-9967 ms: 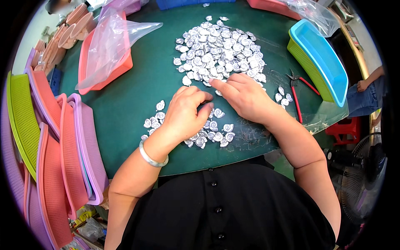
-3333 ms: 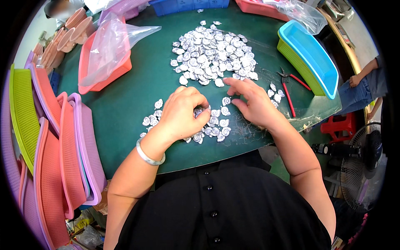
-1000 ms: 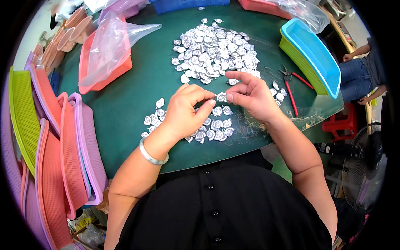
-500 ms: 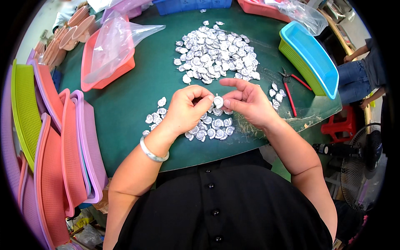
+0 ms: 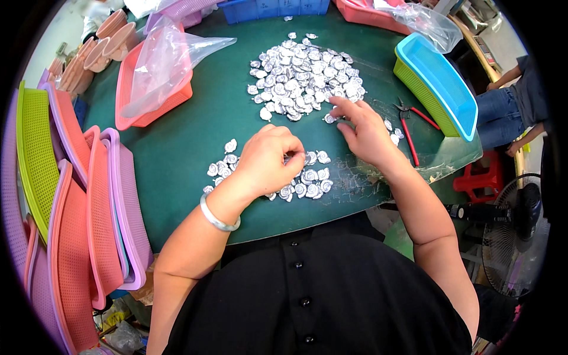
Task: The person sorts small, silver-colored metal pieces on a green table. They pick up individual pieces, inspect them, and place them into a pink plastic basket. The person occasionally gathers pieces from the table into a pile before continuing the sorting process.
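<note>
A big heap of small silver rose-shaped pieces [image 5: 305, 77] lies on the green table [image 5: 183, 148]. A smaller group of the same pieces [image 5: 307, 180] lies close to me. My left hand [image 5: 269, 163] rests curled over the small group, its fingertips pinched at a piece near its top edge. My right hand [image 5: 361, 127] reaches out to the near edge of the big heap, fingers spread and touching a single silver piece [image 5: 329, 118].
An orange basket with a clear plastic bag [image 5: 154, 83] stands at the back left. Stacked pink, purple and green baskets [image 5: 71, 195] line the left side. A blue-and-green basket [image 5: 438, 83] and red-handled pliers [image 5: 408, 127] lie at right. Another person sits at far right [image 5: 509, 112].
My right hand has left the small group near my left hand and reached out to the near edge of the big heap. My left hand stays on the small group.
</note>
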`<act>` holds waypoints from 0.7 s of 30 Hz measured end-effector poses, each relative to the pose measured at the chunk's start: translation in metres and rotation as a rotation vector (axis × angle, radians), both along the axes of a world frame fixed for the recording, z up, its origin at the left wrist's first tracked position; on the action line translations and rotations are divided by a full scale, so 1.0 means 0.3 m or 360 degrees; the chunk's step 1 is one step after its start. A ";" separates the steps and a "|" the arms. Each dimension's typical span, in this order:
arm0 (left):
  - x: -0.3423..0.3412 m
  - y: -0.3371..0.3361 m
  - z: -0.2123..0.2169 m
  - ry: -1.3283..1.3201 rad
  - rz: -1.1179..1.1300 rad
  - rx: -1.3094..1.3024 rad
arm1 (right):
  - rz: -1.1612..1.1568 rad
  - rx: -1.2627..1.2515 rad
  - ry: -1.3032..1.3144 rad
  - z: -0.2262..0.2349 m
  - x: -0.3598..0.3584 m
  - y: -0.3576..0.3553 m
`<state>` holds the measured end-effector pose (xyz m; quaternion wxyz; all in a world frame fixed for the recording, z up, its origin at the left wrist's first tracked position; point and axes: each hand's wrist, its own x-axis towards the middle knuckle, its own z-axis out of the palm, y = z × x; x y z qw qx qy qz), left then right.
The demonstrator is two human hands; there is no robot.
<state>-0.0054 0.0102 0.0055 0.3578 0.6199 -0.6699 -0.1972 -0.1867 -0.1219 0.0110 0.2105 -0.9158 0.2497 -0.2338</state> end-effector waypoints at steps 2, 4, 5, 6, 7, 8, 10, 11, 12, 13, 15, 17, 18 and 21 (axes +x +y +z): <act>-0.006 0.001 0.004 -0.0161 -0.0005 -0.0031 | 0.0022 -0.0006 0.0021 -0.004 0.004 0.007; -0.010 0.003 0.006 -0.0169 0.0038 -0.0028 | 0.0038 -0.0030 0.0037 -0.004 0.009 0.010; -0.008 0.002 0.003 -0.0153 0.0052 -0.0029 | 0.0068 0.0077 0.0045 -0.005 0.011 0.013; -0.004 0.001 -0.002 -0.0137 0.0065 -0.0030 | 0.0097 0.0184 0.0055 -0.005 0.011 0.018; -0.001 0.000 -0.005 -0.0121 0.0078 -0.0031 | 0.0126 0.0292 0.0064 -0.004 0.011 0.024; 0.000 -0.002 -0.004 -0.0122 0.0084 -0.0035 | 0.0137 0.0221 0.0033 -0.003 0.011 0.029; 0.002 -0.002 -0.004 -0.0118 0.0096 -0.0042 | 0.0158 0.0082 -0.0023 0.001 0.010 0.040; 0.003 -0.002 -0.003 -0.0109 0.0097 -0.0039 | 0.0168 0.0089 0.0006 0.002 0.007 0.039; 0.003 -0.003 -0.002 -0.0101 0.0100 -0.0037 | 0.0179 0.0095 0.0033 0.003 -0.001 0.035; 0.002 -0.003 -0.002 -0.0094 0.0103 -0.0035 | 0.0190 0.0102 0.0061 0.003 -0.005 0.032; 0.003 -0.002 -0.006 -0.0078 0.0106 -0.0034 | 0.0195 0.0045 0.0007 -0.011 -0.003 0.028; 0.002 -0.004 -0.008 -0.0069 0.0101 -0.0046 | 0.0161 0.0299 -0.0095 -0.020 -0.005 0.028; 0.003 -0.004 -0.009 -0.0069 0.0097 -0.0054 | 0.0126 0.0584 -0.0169 -0.023 -0.006 0.033; 0.004 -0.008 -0.013 -0.0049 0.0099 -0.0110 | 0.0015 0.1305 -0.0335 -0.013 0.000 0.043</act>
